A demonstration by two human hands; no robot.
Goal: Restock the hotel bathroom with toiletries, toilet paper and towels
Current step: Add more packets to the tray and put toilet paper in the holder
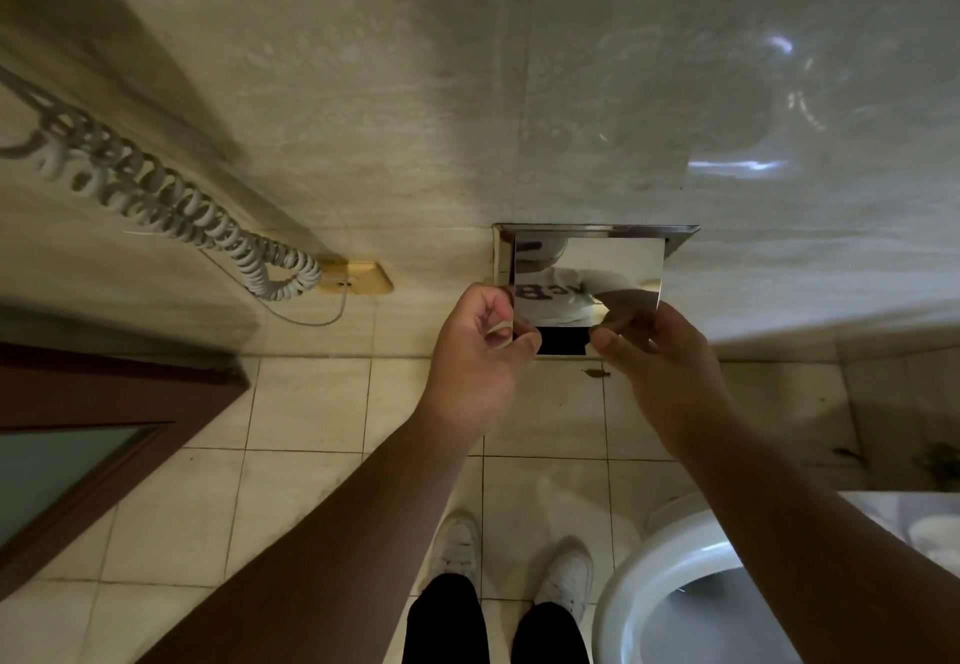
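Pale veined marble wall [415, 91] fills the upper field; cream square-tiled floor [311, 403] lies below. A white ceramic toilet bowl [675, 601] is seen at lower right, beside the person's white shoes [457, 544]. A dark wooden door frame with frosted glass [78, 455] is noted at left. A coiled grey-white telephone cord [171, 200] runs down the wall to a brass wall plate [358, 278].

Recessed chrome toilet-paper holder [597, 234] is set into the wall, low, just beside the toilet. Its polished mirror-finish hinged cover flap [587, 273] is lifted outward and held by its lower edge. No roll can be seen; the cavity under the flap shows only dark.

Left hand [478, 346]: narrowly closed, thumb and fingers pinched on the flap's lower left corner. Right hand [654, 351]: likewise pinched on the lower right corner. The flap sits between and slightly above both hands, touching both.

Handling, as judged: the flap is stiff thin metal, light, smooth and likely slippery and easily smudged by fingerprints; its edges may be sharp. Hold is best taken at the lower corners, as now, with the hinge at the top left to carry the weight. A fresh roll would be soft and light.
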